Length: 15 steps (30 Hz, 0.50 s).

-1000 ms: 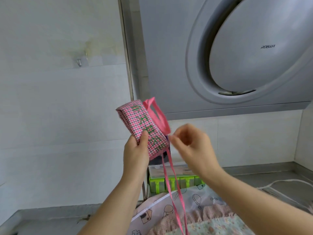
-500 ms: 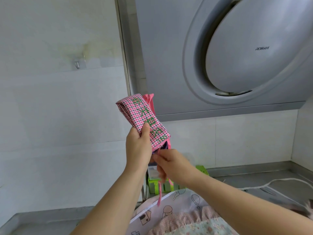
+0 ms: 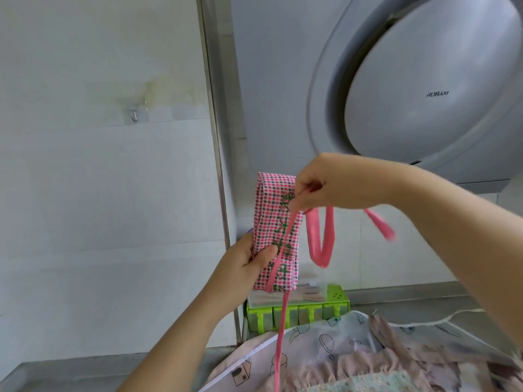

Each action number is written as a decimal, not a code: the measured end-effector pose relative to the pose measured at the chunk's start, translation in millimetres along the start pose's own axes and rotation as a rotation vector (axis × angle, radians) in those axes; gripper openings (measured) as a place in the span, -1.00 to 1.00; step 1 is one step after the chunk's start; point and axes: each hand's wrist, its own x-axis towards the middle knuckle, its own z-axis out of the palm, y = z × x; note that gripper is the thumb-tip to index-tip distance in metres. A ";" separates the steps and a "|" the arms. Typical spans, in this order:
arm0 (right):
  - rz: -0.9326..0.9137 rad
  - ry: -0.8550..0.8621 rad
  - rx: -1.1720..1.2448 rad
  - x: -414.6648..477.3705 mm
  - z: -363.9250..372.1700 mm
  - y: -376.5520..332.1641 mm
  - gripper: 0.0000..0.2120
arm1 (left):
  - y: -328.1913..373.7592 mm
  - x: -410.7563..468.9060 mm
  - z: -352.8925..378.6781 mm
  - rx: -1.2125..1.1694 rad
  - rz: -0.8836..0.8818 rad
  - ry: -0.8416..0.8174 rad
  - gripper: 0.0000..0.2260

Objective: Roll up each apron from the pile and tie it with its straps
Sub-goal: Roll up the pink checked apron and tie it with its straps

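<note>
A rolled pink checked apron (image 3: 276, 222) with green lettering stands upright in the air before me. My left hand (image 3: 244, 263) grips its lower left side, thumb pressed on the front. My right hand (image 3: 328, 183) pinches a pink strap (image 3: 288, 230) near the roll's top right; the strap runs diagonally down across the front and under the bottom edge. A pink loop (image 3: 321, 244) hangs right of the roll, and a loose strap end (image 3: 380, 226) swings below my right forearm. Another strap (image 3: 281, 335) dangles straight down onto the pile of aprons (image 3: 353, 360).
A green plastic box (image 3: 297, 306) sits on the grey counter (image 3: 70, 374) behind the pile. A large grey range hood (image 3: 410, 89) hangs at the upper right. White tiled wall with a small hook (image 3: 134, 114) on the left. A white cord (image 3: 441, 321) lies at right.
My right hand rose from below the roll to its top right corner, drawing a pink strap up across the front. The roll turned more upright and sits lower in view.
</note>
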 end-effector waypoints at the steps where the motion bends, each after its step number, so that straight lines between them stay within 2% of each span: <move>1: 0.012 0.036 0.029 1.4 -5.4 3.4 -0.72 | 2.1 -1.7 0.7 -0.011 -0.012 -0.024 -0.83; 5: 0.021 0.176 0.161 6.8 -24.8 17.9 -0.70 | 10.7 -7.3 2.0 -0.088 -0.032 -0.105 -0.76; 8: 0.067 0.158 0.302 5.3 -22.8 26.8 -0.66 | 15.0 -9.3 -1.1 -0.134 -0.069 -0.139 -0.72; 9: 0.064 0.139 0.429 3.3 -18.8 27.4 -0.65 | 16.0 -9.5 -2.4 -0.150 -0.082 -0.156 -0.72; 12: -0.020 0.011 1.051 0.7 6.0 34.4 -0.71 | 20.7 -11.7 -3.9 -0.242 -0.090 -0.208 -0.76; 15: 0.003 -0.011 1.418 11.2 42.9 29.7 -0.82 | 25.7 -12.4 -0.3 -0.507 -0.119 -0.192 -0.77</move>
